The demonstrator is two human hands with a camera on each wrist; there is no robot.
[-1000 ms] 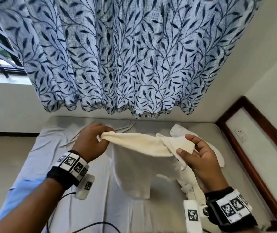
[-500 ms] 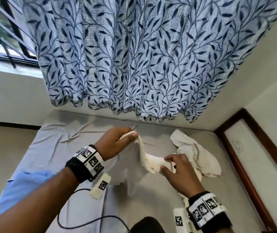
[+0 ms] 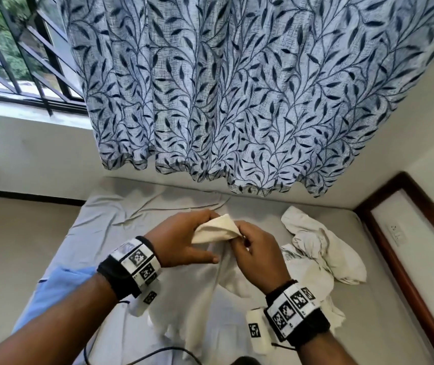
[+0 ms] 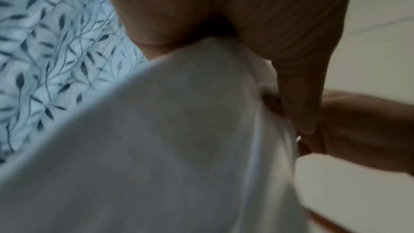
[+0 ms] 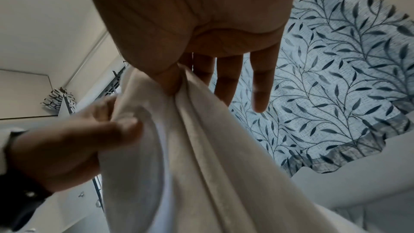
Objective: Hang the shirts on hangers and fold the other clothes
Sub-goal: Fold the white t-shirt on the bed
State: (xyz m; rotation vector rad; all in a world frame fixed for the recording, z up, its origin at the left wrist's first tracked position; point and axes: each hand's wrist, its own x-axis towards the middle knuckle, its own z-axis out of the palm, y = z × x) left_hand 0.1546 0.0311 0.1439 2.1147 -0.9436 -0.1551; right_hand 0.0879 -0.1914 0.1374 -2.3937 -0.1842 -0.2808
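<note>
Both hands hold one cream garment above the bed.

The left hand (image 3: 184,241) and the right hand (image 3: 256,256) are close together, each pinching the same bunched edge of the cream garment (image 3: 214,229); its rest hangs down to the grey bedsheet (image 3: 121,219). A second white garment (image 3: 324,248) lies crumpled on the right of it. Behind, a leaf-pattern curtain (image 3: 237,88) hangs beside a barred window (image 3: 13,48).

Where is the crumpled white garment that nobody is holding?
In the head view, the crumpled white garment lies on the bed sheet, right of the right hand, below the curtain.
</note>
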